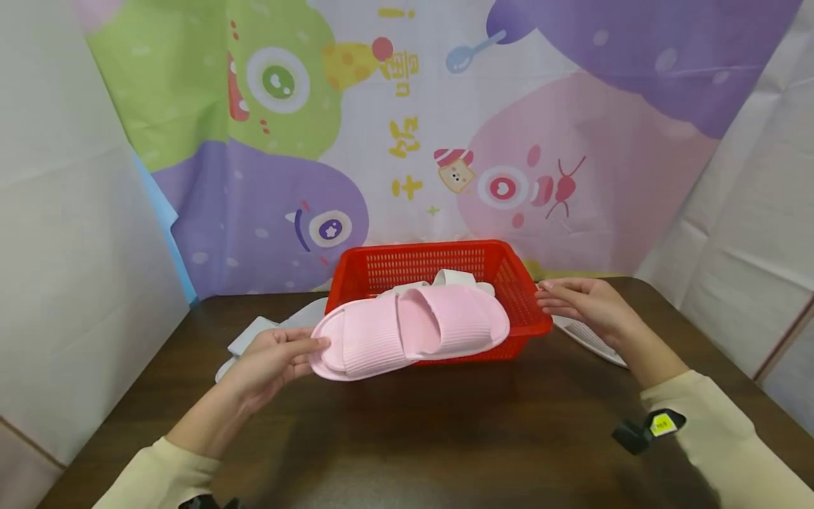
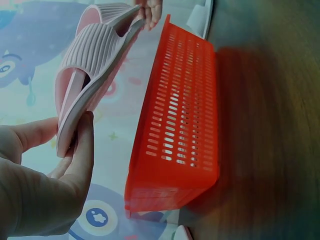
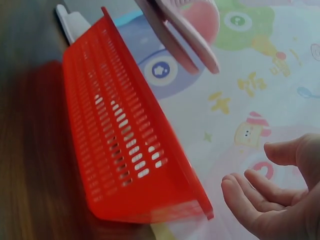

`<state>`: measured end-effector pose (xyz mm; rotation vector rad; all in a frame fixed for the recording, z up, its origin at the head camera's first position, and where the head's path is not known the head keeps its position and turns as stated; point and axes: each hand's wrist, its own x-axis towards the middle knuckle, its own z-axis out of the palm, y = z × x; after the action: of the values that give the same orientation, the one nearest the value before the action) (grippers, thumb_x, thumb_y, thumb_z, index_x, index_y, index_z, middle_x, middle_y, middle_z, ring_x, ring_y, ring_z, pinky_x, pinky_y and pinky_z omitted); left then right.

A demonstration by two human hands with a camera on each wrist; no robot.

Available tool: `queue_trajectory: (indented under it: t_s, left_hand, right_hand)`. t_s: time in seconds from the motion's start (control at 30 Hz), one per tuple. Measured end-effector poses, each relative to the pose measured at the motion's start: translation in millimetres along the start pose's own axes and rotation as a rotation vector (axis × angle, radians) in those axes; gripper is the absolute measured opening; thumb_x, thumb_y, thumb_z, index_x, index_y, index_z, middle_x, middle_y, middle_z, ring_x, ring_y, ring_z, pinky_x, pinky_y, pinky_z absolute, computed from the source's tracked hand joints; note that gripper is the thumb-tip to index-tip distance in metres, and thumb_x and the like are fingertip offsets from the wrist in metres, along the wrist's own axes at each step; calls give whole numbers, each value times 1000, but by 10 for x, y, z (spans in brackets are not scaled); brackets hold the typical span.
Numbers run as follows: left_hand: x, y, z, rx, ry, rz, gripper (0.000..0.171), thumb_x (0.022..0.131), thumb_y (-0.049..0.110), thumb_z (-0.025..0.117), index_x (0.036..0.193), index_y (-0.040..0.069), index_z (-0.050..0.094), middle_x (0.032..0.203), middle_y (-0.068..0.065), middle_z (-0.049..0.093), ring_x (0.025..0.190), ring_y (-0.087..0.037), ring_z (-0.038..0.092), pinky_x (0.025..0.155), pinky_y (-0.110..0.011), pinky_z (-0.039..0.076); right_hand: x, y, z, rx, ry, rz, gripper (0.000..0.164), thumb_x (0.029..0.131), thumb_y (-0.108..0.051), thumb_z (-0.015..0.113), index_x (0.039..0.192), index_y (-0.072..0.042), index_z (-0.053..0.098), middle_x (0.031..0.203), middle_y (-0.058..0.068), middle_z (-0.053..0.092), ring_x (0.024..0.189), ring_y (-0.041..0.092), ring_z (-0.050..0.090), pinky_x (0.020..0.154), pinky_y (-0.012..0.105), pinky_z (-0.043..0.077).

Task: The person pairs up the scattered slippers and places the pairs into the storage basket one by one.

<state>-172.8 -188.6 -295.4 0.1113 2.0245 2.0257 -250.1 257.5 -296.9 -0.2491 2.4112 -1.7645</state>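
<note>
My left hand (image 1: 270, 360) pinches one end of a pair of pink slippers (image 1: 375, 339), thumb on top and fingers beneath. The slippers are tucked into each other lengthwise, with two ribbed straps showing, and they are held up in front of the red plastic basket (image 1: 531, 329). In the right wrist view two pink sole ends (image 3: 195, 37) stick out side by side above the basket rim. My right hand (image 1: 588, 304) is by the basket's right rim, fingers loosely extended and holding nothing. White slippers (image 1: 454, 277) lie inside the basket, partly hidden by the pink pair.
On the brown table (image 1: 407, 438), pale slippers (image 1: 254, 334) lie left of the basket, partly behind my left hand. Another light slipper (image 1: 591, 339) sits to the right, behind my right wrist. A cartoon-printed cloth (image 1: 407, 219) hangs behind, with white side panels (image 1: 750, 177).
</note>
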Motion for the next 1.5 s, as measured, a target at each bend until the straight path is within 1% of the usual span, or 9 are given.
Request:
queue_trajectory:
  t_s: [0.17, 0.43, 0.7, 1.03, 1.17, 1.23, 1.33, 1.4, 1.5]
  left_hand:
    - [32, 35, -4, 11, 21, -10, 59, 92, 11, 59, 137, -19, 35, 96, 5, 67, 86, -5, 68, 82, -24, 57]
    - [87, 113, -28, 2, 35, -26, 57, 92, 10, 60, 136, -18, 36, 92, 5, 68, 83, -6, 68, 78, -23, 58]
    - [150, 177, -25, 67, 65, -48, 53, 91, 15, 63, 131, -15, 44, 91, 5, 67, 82, -6, 67, 79, -22, 57]
    - [268, 243, 31, 71, 79, -43, 52, 91, 10, 62, 130, -17, 42, 86, 4, 66, 77, -5, 67, 75, -20, 58]
    - [334, 281, 42, 81, 77, -62, 55, 91, 12, 62, 134, -15, 41, 86, 4, 67, 78, -6, 68, 77, -22, 58]
    - [359, 304, 43, 94, 83, -74, 57, 91, 14, 62, 136, -14, 41, 86, 4, 68, 79, -6, 69, 77, -22, 58]
    - [381, 334, 40, 111, 86, -84, 55, 92, 15, 62, 135, -13, 42, 85, 5, 68, 78, -5, 69, 77, -21, 58]
    - [393, 352, 36, 106, 83, -79, 54, 92, 14, 61, 134, -14, 42, 83, 5, 68, 76, -5, 69, 76, -21, 58]
    - [413, 384, 33, 89, 72, -62, 53, 92, 12, 60, 133, -16, 41, 80, 6, 68, 74, -4, 68, 73, -19, 58]
  right_hand:
    - [53, 63, -35, 4, 36, -21, 64, 96, -34, 57, 136, 13, 41, 97, -10, 72, 89, 1, 70, 80, 19, 56]
    - [133, 138, -91, -85, 87, 16, 66, 96, -37, 54, 138, 12, 41, 127, 18, 63, 90, -3, 67, 81, 17, 56]
    - [222, 265, -123, 35, 19, 93, 70, 96, -37, 54, 140, 14, 35, 96, -10, 71, 85, -3, 68, 81, 18, 56]
    - [345, 270, -124, 167, -65, 186, 72, 98, -28, 53, 145, 15, 22, 90, -12, 68, 84, -2, 67, 81, 18, 56]
    - [359, 281, -106, 231, -54, 238, 65, 97, -25, 54, 145, 10, 29, 83, -15, 68, 80, -2, 67, 76, 17, 56]
    - [362, 293, -95, 269, -44, 264, 45, 96, -24, 55, 134, 0, 52, 80, -15, 69, 78, -1, 67, 74, 17, 56]
    - [371, 306, -75, 335, -30, 299, 14, 95, -22, 58, 98, -18, 71, 78, -13, 70, 76, 2, 68, 72, 17, 56]
    - [380, 314, -68, 377, -24, 309, 22, 95, -19, 59, 77, -23, 70, 76, -11, 71, 75, 3, 68, 71, 17, 56]
    - [395, 321, -61, 421, -23, 309, 27, 94, -15, 59, 71, -22, 71, 74, -9, 71, 72, 4, 68, 70, 18, 57]
